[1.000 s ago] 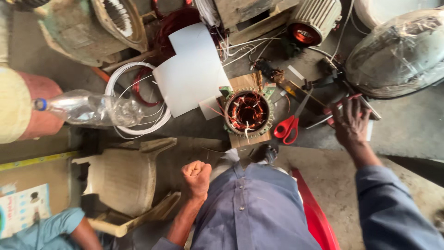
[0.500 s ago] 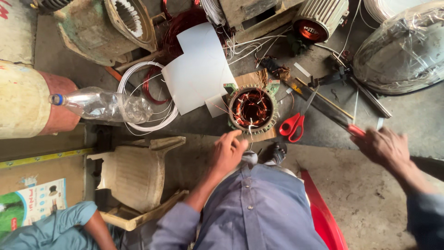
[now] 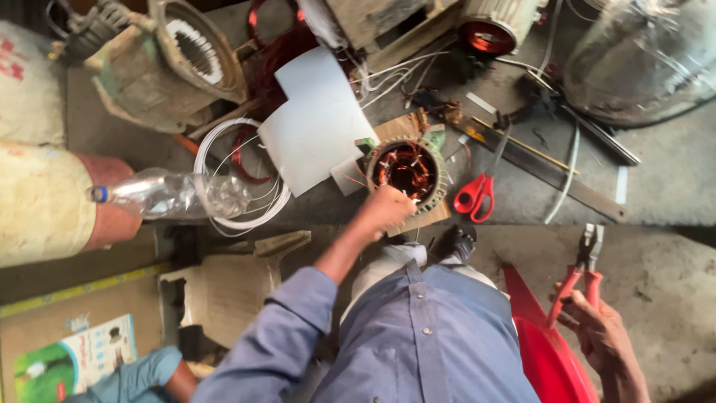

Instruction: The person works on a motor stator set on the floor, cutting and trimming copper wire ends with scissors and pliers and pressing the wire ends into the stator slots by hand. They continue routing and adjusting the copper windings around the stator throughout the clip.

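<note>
Looks like a rewind job somewhere in the middle: the stator [image 3: 406, 173], center of frame, already has shiny copper coils packed into its round steel core, with thin wire ends and bits of white insulation poking out, so the finishing seems left to do. The left hand [image 3: 385, 209] is curled at the stator's lower rim, touching it; can't tell whether it's pinching a wire or only resting there. The right hand [image 3: 608, 339], lower right, is wrapped shut around the red handles of a pair of pliers [image 3: 580, 270], metal nose pointing up, well apart from the stator. Red scissors [image 3: 477, 195] lie just right of the core, a stiff white sheet [image 3: 317, 123] to its left, and a crumpled clear bottle [image 3: 175, 195] at mid-left.
</note>
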The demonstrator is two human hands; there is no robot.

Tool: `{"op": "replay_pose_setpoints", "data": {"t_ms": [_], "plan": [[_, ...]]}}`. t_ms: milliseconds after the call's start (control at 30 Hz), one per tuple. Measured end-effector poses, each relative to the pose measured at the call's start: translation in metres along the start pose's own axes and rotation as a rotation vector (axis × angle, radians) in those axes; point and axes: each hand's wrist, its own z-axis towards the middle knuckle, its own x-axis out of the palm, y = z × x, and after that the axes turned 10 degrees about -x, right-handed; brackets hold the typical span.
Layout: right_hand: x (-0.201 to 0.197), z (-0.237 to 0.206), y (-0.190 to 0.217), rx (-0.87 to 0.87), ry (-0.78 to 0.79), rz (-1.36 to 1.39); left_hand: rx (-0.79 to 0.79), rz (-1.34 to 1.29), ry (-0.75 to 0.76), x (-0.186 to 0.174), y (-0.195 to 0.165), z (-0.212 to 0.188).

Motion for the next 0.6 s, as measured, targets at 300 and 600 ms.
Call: {"op": "replay_pose_setpoints", "data": {"t_ms": [300, 600], "plan": [[0.024, -0.02, -0.012, -0.298, 0.18, -0.676, 0.481, 0.392, 0.183, -0.04, 0.003, 0.008], [0.13, -0.037, -0.043, -0.78, 0.033, -1.488, 0.693, 0.697, 0.155, -0.036, -0.001, 0.015]]}}
